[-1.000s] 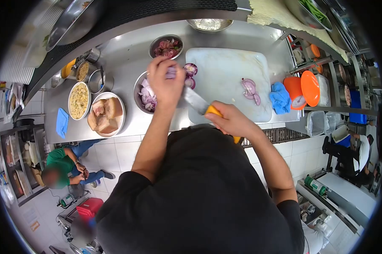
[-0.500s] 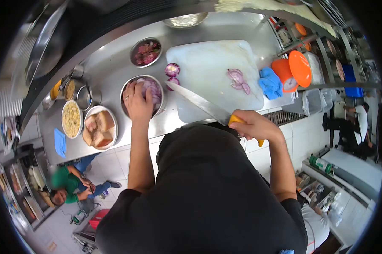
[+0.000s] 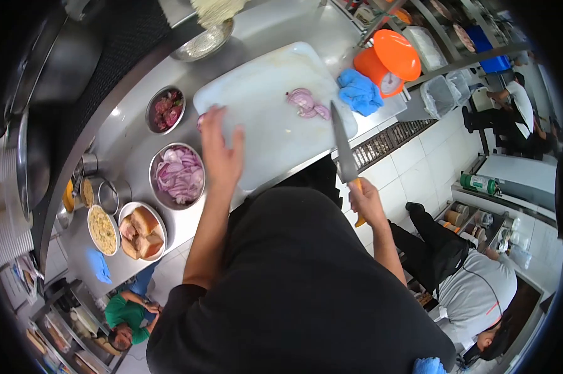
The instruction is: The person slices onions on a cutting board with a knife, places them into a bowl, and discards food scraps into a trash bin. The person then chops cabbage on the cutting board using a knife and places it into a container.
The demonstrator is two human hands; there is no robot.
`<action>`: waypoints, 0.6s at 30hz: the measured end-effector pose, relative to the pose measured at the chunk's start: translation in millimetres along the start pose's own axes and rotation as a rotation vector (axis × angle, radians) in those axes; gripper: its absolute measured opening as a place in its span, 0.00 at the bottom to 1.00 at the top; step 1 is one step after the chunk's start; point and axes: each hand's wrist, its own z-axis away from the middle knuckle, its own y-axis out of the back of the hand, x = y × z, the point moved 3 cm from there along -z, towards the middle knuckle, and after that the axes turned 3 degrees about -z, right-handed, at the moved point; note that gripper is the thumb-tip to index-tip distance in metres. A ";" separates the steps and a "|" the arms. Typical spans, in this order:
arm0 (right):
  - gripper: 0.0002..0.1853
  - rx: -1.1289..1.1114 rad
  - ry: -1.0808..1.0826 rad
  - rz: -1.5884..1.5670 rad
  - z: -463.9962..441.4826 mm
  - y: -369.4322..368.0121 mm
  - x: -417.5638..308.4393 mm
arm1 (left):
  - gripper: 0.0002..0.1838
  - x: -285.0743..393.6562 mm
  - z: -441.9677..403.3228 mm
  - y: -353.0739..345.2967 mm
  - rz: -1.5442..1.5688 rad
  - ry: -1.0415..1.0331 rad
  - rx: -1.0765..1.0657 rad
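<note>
My left hand (image 3: 222, 149) is over the left edge of the white cutting board (image 3: 262, 118), fingers apart, beside a partly hidden red onion (image 3: 200, 122). A steel bowl of sliced red onion (image 3: 179, 175) stands just left of that wrist. My right hand (image 3: 367, 202) grips the yellow handle of a knife (image 3: 342, 140), its blade pointing up past the board's right front edge. Onion slices (image 3: 307, 103) lie on the right part of the board. Behind the onion bowl is a smaller bowl of red meat (image 3: 166, 110).
An orange scale (image 3: 381, 68) and blue cloth (image 3: 360, 92) are right of the board. Dishes of meat chunks (image 3: 143, 234) and yellowish food (image 3: 103, 230) stand at left. A person in grey (image 3: 475, 293) is behind at right; one in green (image 3: 124, 315) is at left.
My left hand has left the onion bowl and moved right to the board's edge. The knife has swung from pointing left to pointing up. The view has turned, and the person in grey shows more fully.
</note>
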 end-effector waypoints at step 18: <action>0.24 0.004 0.313 0.235 -43.6 -96.0 -29.9 | 0.20 34.7 -14.6 -206.5 -0.049 -0.276 -0.185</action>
